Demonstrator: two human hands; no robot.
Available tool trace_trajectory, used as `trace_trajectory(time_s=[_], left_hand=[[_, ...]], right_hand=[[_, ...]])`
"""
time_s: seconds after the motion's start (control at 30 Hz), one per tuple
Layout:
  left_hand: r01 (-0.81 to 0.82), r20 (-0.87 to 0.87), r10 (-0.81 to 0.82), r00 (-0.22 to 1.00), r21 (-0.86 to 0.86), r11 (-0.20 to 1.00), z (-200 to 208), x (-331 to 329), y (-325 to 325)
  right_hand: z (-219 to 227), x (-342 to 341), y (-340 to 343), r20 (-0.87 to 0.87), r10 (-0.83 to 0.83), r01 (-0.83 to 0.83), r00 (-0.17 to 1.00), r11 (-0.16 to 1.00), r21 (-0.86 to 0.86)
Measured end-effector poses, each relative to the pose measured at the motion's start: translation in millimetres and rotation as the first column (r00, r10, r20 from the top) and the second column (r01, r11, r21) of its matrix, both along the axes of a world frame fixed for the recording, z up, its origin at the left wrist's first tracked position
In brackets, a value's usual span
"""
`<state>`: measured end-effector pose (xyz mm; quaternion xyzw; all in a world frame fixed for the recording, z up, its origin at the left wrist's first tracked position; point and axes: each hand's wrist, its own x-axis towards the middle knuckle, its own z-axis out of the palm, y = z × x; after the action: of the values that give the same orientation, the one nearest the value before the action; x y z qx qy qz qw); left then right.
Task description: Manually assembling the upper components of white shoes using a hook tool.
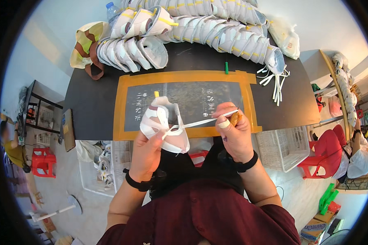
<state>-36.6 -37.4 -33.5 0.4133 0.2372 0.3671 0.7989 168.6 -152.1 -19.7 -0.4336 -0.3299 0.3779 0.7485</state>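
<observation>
My left hand [146, 153] is closed on a white and pale pink shoe upper [178, 141] with a yellow heel tab, held above the table's near edge. From its eyelet area a flat white shoelace [204, 121] stretches across to my right hand [238, 139]. That hand pinches the lace's far end, and a tape band wraps its thumb. Also in its grip is an amber-handled tool [234, 118] with a thin metal shaft pointing up; the shape of its tip is too small to tell.
Stacked shoe uppers [216, 34] line the back of the dark table [86, 110]. A taped mat [184, 75], a green-handled tool [226, 67] and loose white laces [277, 81] lie on it. White baskets [284, 149] flank my legs. Another person [343, 153] sits at right.
</observation>
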Motion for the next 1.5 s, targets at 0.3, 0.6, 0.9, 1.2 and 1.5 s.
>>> trace_trajectory(time_s=[0.3, 0.6, 0.9, 1.2, 1.5], left_hand=[[0.018, 0.079, -0.01, 0.997, -0.1, 0.995, 3.0, 2.3, 2.7], [-0.03, 0.095, 0.039, 0.995, -0.093, 0.995, 2.5, 15.7, -4.9], [-0.004, 0.073, 0.008, 0.997, -0.061, 0.998, 10.7, 21.7, -11.7], [-0.034, 0.066, 0.037, 0.997, -0.056, 0.998, 15.5, 24.0, -20.0], [-0.014, 0.033, 0.016, 0.999, -0.048, 0.999, 10.7, 16.9, -20.8]], right_hand=[[-2.0, 3.4, -7.0, -0.145, 0.255, -0.234, 0.956, 0.961, 0.15], [13.1, -8.1, 7.4, 0.38, 0.165, -0.158, 0.91, 0.986, -0.049], [22.0, -28.4, 20.5, 0.71, 0.054, 0.048, 0.702, 0.991, -0.123], [24.2, -35.0, 28.1, 0.798, 0.015, 0.212, 0.602, 0.961, -0.178], [19.9, -25.8, 21.6, 0.532, 0.158, -0.005, 0.832, 0.961, -0.278]])
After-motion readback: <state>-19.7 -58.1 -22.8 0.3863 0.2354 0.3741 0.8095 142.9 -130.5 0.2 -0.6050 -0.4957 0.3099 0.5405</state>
